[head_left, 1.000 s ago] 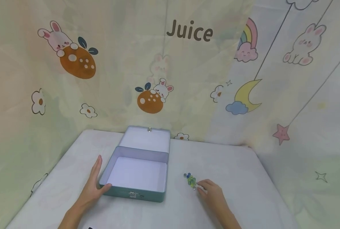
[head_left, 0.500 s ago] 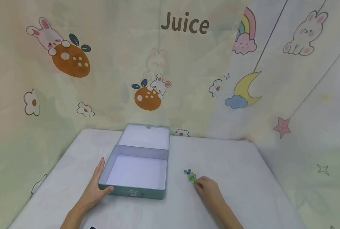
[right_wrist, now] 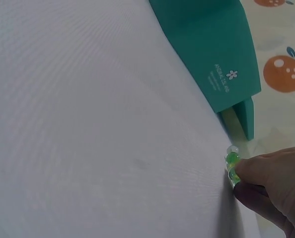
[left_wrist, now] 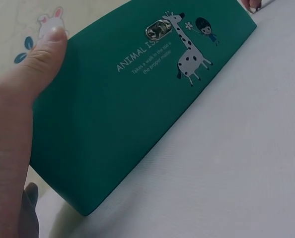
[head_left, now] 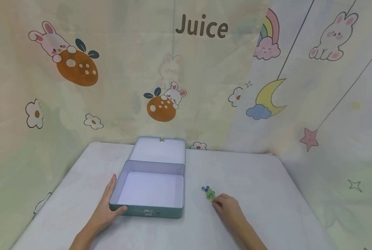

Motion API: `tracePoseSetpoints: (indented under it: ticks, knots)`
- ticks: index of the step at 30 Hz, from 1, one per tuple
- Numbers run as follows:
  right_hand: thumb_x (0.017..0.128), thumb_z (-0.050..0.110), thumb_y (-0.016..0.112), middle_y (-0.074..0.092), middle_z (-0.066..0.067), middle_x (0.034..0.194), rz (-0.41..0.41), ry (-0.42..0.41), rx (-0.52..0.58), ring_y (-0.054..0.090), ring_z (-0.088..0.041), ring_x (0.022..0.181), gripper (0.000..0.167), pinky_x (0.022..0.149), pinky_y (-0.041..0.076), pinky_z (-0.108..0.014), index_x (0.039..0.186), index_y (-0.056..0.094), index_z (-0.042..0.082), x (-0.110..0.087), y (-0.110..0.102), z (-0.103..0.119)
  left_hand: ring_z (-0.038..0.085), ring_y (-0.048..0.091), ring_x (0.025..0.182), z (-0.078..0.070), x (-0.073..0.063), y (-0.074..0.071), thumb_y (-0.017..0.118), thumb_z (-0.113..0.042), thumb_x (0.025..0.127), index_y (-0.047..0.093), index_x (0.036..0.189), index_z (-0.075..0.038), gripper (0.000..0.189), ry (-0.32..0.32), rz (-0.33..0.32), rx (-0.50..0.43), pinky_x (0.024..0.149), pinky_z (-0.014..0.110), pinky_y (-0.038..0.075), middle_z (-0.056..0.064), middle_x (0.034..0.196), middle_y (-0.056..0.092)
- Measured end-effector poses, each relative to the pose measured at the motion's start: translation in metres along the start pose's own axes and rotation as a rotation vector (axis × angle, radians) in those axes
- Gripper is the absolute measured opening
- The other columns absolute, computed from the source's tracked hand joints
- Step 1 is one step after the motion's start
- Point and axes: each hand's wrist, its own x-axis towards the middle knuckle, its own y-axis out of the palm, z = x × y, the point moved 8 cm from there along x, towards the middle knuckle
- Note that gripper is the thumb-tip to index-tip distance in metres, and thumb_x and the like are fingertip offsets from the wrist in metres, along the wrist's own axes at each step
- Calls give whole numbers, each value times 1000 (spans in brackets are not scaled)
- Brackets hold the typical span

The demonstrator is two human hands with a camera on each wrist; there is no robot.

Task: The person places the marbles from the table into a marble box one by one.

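Observation:
A green tin box (head_left: pixel 146 210) stands with its lid (head_left: pixel 158 150) folded back and its white inside bare. My left hand (head_left: pixel 103 208) rests at its front left corner, fingers straight along the left side, thumb against the front. The left wrist view shows that thumb (left_wrist: pixel 45 57) by the front face, which has a metal latch (left_wrist: pixel 159 29) and a giraffe picture. Right of the box lies a small cluster of green and blue glass marbles (head_left: pixel 209 194). My right hand (head_left: pixel 229 206) pinches at its near edge; the fingertips mostly hide the marble between them.
A white cloth covers the table (head_left: pixel 242 173). Behind it hangs a printed curtain (head_left: pixel 120 69) with rabbits, flowers and the word Juice. The lid's far edge lies close to that curtain.
My right thumb and forefinger have closed together at the near end of the marbles, where a clear one lay. The left hand stays at the box corner. The head view has tilted slightly.

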Motion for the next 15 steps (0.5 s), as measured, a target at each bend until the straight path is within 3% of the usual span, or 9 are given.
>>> tracePoseSetpoints:
  ticks: [8,15]
  knots:
    - [77,20,77,65,13,82,-3,2,-17,62,0,77,12,67,54,-16,87,71,23,1,5,1,47,6,143,3,-1,1,76,-41,74,3,154,-26,109,-10,-5,-2,104,77,10,10,161,3]
    - [75,17,77,63,13,79,4,21,-11,60,0,74,12,66,53,-15,84,71,22,0,7,3,7,-3,148,5,-2,2,74,-41,76,3,154,-26,107,-16,-4,-11,105,76,10,7,161,3]
